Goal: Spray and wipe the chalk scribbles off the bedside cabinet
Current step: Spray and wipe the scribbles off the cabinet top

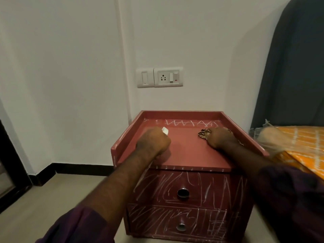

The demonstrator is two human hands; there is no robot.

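Note:
A small red bedside cabinet [185, 148] with a raised rim stands against the wall. White chalk zigzags [191, 122] run along the back of its top, and chalk scribbles [201, 190] cover both drawer fronts. My left hand [152, 142] hovers over the left of the top, fingers curled round a spray bottle whose white nozzle [165, 131] sticks out above the fist; the bottle's body is hidden. My right hand [221, 137] presses a patterned brown cloth [204, 133] onto the right of the top.
A switch and socket plate [159, 77] sits on the white wall above the cabinet. A bed with an orange patterned sheet [298, 146] and a dark headboard [294, 67] stands close on the right. Beige floor lies to the left, with a dark door frame [10, 155] at the edge.

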